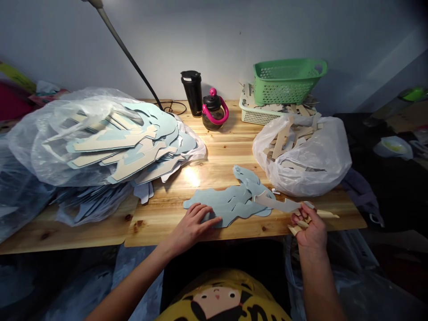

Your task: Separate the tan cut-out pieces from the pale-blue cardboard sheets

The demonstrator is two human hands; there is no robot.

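A light blue cut-out sheet [227, 203] with a wavy outline and slits lies flat near the table's front edge. My left hand [195, 223] rests on its left end, fingers spread, holding nothing. At the sheet's right side, my right hand [310, 223] is closed on several pale strips and a long greyish strip [277, 203] that reaches left over the sheet. Pale strip ends stick out to the right of the fingers. A small white piece [275, 191] sits behind the long strip.
Plastic bags with blue and cream cut-outs [133, 138] cover the left. A black tumbler [193, 94], a pink-handled bottle [213, 111] and a lamp arm [129, 55] stand behind. To the right are a bag of strips [314, 165], a white basket [256, 117] and a green basket [287, 82].
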